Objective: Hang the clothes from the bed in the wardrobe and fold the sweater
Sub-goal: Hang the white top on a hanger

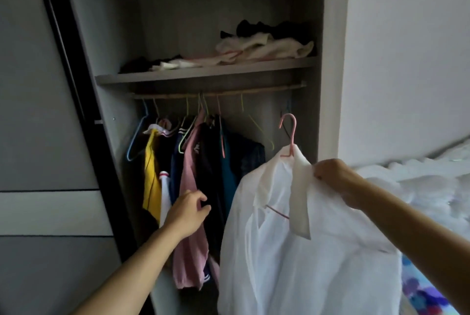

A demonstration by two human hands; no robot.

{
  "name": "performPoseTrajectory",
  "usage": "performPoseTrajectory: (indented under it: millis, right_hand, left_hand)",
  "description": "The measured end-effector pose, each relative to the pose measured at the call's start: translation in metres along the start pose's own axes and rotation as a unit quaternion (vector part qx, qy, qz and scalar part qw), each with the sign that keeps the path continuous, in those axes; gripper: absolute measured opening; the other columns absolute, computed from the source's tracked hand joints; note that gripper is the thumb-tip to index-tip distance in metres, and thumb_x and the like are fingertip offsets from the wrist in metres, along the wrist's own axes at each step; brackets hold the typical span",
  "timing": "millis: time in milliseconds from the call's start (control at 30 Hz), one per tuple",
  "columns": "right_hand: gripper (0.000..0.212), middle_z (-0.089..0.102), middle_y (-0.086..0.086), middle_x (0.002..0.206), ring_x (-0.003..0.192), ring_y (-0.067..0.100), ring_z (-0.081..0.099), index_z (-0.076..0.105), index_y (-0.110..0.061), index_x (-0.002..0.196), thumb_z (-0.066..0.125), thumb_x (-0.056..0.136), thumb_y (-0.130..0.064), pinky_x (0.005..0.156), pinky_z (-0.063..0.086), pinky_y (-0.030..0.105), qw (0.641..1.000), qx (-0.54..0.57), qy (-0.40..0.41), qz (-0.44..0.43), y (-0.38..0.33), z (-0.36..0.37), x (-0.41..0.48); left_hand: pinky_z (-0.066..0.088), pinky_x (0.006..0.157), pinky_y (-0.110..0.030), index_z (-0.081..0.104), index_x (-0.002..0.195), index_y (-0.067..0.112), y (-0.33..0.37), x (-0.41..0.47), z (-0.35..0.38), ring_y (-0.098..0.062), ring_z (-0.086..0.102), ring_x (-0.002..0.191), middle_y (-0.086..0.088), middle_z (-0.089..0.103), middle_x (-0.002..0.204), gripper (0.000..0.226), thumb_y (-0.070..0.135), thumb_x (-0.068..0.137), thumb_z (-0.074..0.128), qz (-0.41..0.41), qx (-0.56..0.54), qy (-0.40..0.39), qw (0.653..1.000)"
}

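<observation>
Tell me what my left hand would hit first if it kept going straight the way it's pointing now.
Most likely the dark garment hanging just right of the pink shirt. Your left hand points up and right into it and may already touch it; depth is unclear.

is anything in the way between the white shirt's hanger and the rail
Nothing visible blocks it. The pink hanger has its hook just under the rail, beside a second hanger at the right end; the hung clothes crowd the left part.
</observation>
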State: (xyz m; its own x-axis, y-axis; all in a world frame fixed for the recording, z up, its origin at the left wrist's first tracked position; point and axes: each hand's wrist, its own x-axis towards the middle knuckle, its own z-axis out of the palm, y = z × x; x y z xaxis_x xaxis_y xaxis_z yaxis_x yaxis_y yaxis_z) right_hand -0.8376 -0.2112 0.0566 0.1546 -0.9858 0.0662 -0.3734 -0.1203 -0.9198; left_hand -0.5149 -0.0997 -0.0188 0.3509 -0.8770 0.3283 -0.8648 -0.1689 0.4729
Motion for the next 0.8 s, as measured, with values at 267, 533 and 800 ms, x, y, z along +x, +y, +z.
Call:
performPoseTrajectory:
  millis: [267,533,800]
  right_hand:
    - [0.023,0.052,0.011,0.069,0.057,0.021,0.047,0.065,-0.004,0.081,0.044,0.09,-0.004,0.051,0.034,0.026,0.999,0.003,0.01,0.041,0.02,0.021,0.062]
    - [0.024,0.063,0.002,0.084,0.074,0.018,0.061,0.064,-0.02,0.088,0.044,0.095,-0.011,0.06,0.046,0.026,0.997,0.003,0.075,0.036,0.024,0.034,0.101]
    - [0.027,0.06,-0.006,0.081,0.072,0.01,0.057,0.062,-0.022,0.079,0.044,0.089,-0.005,0.055,0.043,0.02,0.984,-0.102,0.146,0.017,0.021,0.051,0.12]
  left_hand:
    - [0.049,0.087,-0.034,0.064,0.111,0.018,0.048,0.156,0.024,-0.025,0.06,0.1,-0.005,0.06,0.107,0.02,0.023,0.092,0.059,0.057,-0.01,-0.005,0.998]
    - [0.048,0.08,-0.037,0.057,0.117,0.011,0.117,0.275,0.081,-0.027,0.057,0.104,-0.013,0.06,0.123,0.023,0.019,0.096,0.053,-0.11,-0.434,-0.055,0.893]
    - [0.044,0.089,-0.044,0.054,0.087,0.017,0.139,0.348,0.095,-0.025,0.059,0.083,-0.01,0.06,0.088,0.027,0.027,0.101,0.032,-0.162,-0.638,-0.187,0.729]
